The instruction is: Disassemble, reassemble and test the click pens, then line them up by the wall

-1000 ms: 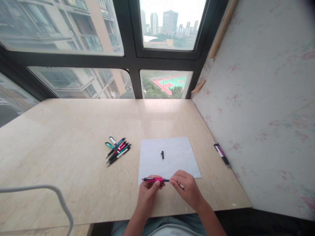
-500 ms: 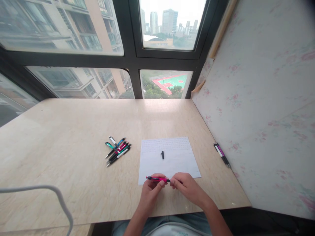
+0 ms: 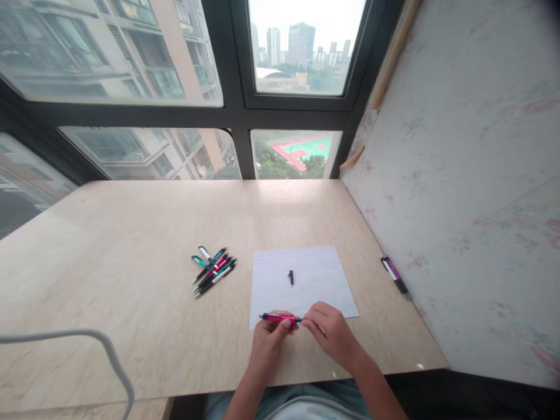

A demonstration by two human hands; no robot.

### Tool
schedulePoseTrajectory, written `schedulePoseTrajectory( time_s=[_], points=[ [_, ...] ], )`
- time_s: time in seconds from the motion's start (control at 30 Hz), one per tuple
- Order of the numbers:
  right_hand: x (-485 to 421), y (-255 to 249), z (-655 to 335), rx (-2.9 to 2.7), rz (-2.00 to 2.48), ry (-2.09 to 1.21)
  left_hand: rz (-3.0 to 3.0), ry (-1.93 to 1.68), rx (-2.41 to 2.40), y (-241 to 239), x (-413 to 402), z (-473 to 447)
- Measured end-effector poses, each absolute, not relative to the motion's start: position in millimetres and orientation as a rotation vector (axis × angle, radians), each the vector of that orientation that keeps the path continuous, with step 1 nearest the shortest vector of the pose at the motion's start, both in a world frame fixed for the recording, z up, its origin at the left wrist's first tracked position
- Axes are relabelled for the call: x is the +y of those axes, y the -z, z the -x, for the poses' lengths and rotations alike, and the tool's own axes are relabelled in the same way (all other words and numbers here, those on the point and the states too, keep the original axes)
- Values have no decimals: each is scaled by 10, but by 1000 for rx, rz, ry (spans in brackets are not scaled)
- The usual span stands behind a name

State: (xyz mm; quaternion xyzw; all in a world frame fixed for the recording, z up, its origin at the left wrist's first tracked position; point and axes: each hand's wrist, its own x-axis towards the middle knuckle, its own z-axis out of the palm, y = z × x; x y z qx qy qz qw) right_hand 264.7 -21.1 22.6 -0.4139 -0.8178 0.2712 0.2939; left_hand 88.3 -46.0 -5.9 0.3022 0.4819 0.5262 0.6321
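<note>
A pink and black pen (image 3: 275, 318) lies almost level across the fingers of my left hand (image 3: 268, 344), which is closed around its barrel with the thumb on the near side. My right hand (image 3: 330, 329) pinches the thin dark end of the same pen at its right; the exact part between those fingertips is partly hidden. Both hands are over the near edge of a white sheet of paper (image 3: 271, 291) with lines of writing along its top. A small black pen part (image 3: 291, 277), like a cap or grip, rests on the sheet beyond my hands.
On the left of the paper lies a loose pile of pens (image 3: 214, 271) in several colours. Two more pens (image 3: 395, 277) lie along the papered wall (image 3: 459, 204) at the right. A grey cable-like tube (image 3: 102, 344) arches over the marble-patterned table (image 3: 131, 233) at the near left.
My right hand has turned a little, its knuckles rising slightly while its fingers stay at the pen's end. My left hand keeps its hold. The view has tipped slightly.
</note>
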Motion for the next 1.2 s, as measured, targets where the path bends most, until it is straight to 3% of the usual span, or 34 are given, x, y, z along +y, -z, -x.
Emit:
schedulePoseTrajectory(
  time_s=[0.7, 1.2],
  points=[
    [-271, -372, -2600, -1837, 1265, -1097, -646, -1279, 1115, 89, -486, -874],
    [-256, -365, -2606, -1810, 1322, -1130, -632, -1264, 1133, 46, -480, -880]
  ],
)
